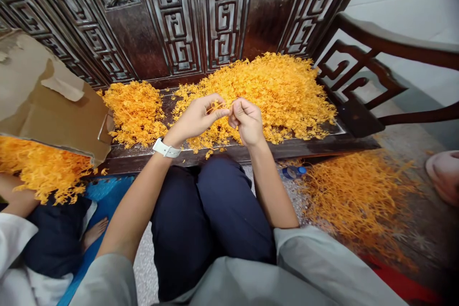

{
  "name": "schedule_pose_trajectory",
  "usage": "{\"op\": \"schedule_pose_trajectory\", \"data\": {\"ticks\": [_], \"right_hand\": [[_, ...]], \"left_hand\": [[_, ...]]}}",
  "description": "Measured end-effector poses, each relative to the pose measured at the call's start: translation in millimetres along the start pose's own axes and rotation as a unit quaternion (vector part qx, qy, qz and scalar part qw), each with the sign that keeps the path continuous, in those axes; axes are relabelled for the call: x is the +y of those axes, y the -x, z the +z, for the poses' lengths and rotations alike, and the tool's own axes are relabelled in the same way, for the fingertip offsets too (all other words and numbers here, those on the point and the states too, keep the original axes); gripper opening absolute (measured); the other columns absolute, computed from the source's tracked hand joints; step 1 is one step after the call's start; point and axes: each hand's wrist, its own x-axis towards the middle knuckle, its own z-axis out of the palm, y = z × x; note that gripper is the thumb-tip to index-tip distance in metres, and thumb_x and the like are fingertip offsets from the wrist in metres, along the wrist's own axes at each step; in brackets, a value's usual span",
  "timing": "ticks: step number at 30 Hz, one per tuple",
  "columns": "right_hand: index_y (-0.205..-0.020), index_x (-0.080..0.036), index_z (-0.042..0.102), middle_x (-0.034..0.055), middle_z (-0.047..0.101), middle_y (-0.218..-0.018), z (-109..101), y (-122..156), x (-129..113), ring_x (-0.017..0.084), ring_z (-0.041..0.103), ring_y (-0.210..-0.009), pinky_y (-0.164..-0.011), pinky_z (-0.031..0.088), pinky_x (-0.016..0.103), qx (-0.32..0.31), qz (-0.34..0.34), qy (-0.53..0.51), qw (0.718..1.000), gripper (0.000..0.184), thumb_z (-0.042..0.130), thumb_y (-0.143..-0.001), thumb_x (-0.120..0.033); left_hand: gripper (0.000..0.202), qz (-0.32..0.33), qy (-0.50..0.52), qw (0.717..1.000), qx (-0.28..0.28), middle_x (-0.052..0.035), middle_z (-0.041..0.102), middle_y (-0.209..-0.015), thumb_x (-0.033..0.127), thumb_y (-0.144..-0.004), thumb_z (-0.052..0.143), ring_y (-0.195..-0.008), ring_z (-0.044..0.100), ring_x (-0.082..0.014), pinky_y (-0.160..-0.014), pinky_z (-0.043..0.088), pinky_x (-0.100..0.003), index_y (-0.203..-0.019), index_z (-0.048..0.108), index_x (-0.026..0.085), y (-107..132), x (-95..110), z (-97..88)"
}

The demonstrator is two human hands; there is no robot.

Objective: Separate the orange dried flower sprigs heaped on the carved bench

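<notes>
The piece (215, 104) sits at the left hand (195, 117), which pinches it between thumb and fingers, just beside the right hand (249, 122). The right is closed, thumb on curled fingers, meeting the left's fingertips; whether it also grips the piece is hidden. Both hands hang in front of the big pile (276, 93) on the bench (251, 152). Fingers cover much of the piece, and its ends are hard to make out against the same-coloured pile. What shows is thin, orange and looped, like a bent strand.
</notes>
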Motion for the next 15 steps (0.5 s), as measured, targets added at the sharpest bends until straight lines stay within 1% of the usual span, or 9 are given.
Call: {"op": "schedule_pose_trajectory", "data": {"ticks": [2, 3, 6, 7, 9, 11, 13, 15], "right_hand": [[-0.075, -0.023, 0.055, -0.0056, 0.042, -0.058, -0.6, -2.3, 0.4, 0.009, 0.037, -0.047, -0.047, 0.029, 0.026, -0.008, -0.020, 0.034, 0.999, 0.057, 0.071, -0.095, -0.074], [-0.075, -0.023, 0.054, -0.0052, 0.043, -0.059, -0.9, -3.1, -0.3, 0.009, 0.038, -0.047, -0.047, 0.030, 0.027, -0.014, -0.023, 0.053, 0.998, 0.058, 0.069, -0.096, -0.075], [-0.072, -0.023, 0.052, -0.0028, 0.045, -0.062, -2.9, -3.5, -3.1, 0.012, 0.042, -0.054, -0.051, 0.032, 0.028, -0.014, -0.042, 0.124, 0.991, 0.060, 0.064, -0.098, -0.076], [-0.071, -0.022, 0.052, -0.0018, 0.045, -0.063, -3.8, -2.9, -3.2, 0.012, 0.042, -0.057, -0.053, 0.032, 0.028, -0.004, -0.055, 0.148, 0.987, 0.062, 0.063, -0.099, -0.076], [-0.069, -0.021, 0.053, 0.0002, 0.047, -0.068, -4.5, -0.7, -0.8, 0.013, 0.043, -0.063, -0.056, 0.032, 0.029, 0.014, -0.076, 0.183, 0.980, 0.063, 0.064, -0.099, -0.075], [-0.070, -0.021, 0.056, 0.0009, 0.048, -0.070, -1.9, 1.6, 5.1, 0.013, 0.044, -0.064, -0.056, 0.031, 0.029, 0.027, -0.074, 0.175, 0.981, 0.061, 0.066, -0.099, -0.074], [-0.074, -0.022, 0.059, -0.0001, 0.049, -0.070, 4.4, 1.1, 13.4, 0.012, 0.042, -0.058, -0.052, 0.031, 0.028, 0.044, -0.059, 0.128, 0.989, 0.057, 0.067, -0.098, -0.074], [-0.077, -0.023, 0.059, -0.0020, 0.046, -0.068, 10.4, -5.6, 22.9, 0.010, 0.038, -0.052, -0.049, 0.030, 0.027, 0.068, -0.042, 0.072, 0.994, 0.054, 0.070, -0.096, -0.073]], "left_hand": [[0.027, -0.004, -0.031, 0.999, -0.033, -0.0021, 0.068, -0.080, 0.045, -0.098, 0.076, -0.074, 0.054, -0.0168, -0.072, 0.038, -0.028, -0.087, 0.076, 0.020, 2.5, 0.1, -0.4], [0.027, -0.005, -0.039, 0.999, -0.036, -0.0019, 0.067, -0.079, 0.046, -0.098, 0.075, -0.072, 0.052, -0.0166, -0.070, 0.037, -0.029, -0.088, 0.076, 0.020, 3.5, 0.5, -0.1], [0.026, -0.010, -0.039, 0.999, -0.006, -0.0032, 0.070, -0.085, 0.047, -0.096, 0.077, -0.072, 0.051, -0.0173, -0.070, 0.035, -0.029, -0.095, 0.079, 0.021, 5.5, 2.4, 0.6], [0.026, -0.012, -0.034, 0.999, -0.008, -0.0033, 0.070, -0.084, 0.046, -0.095, 0.077, -0.072, 0.051, -0.0174, -0.069, 0.035, -0.029, -0.093, 0.079, 0.021, 5.9, 3.1, 0.3], [0.027, -0.020, -0.020, 0.999, -0.031, -0.0024, 0.066, -0.078, 0.044, -0.095, 0.077, -0.070, 0.048, -0.0168, -0.068, 0.034, -0.029, -0.083, 0.077, 0.020, 6.4, 4.5, -1.1], [0.029, -0.025, -0.006, 0.999, -0.045, -0.0012, 0.061, -0.072, 0.039, -0.095, 0.076, -0.068, 0.045, -0.0162, -0.068, 0.033, -0.029, -0.074, 0.072, 0.020, 6.0, 5.5, -2.5], [0.028, -0.029, 0.010, 0.999, -0.034, -0.0005, 0.058, -0.069, 0.034, -0.093, 0.075, -0.067, 0.045, -0.0160, -0.069, 0.034, -0.029, -0.070, 0.069, 0.019, 4.7, 6.0, -3.0], [0.029, -0.032, 0.031, 0.999, -0.018, 0.0000, 0.056, -0.067, 0.034, -0.091, 0.078, -0.068, 0.045, -0.0158, -0.069, 0.035, -0.029, -0.069, 0.067, 0.019, 3.2, 6.1, -2.6]]}}
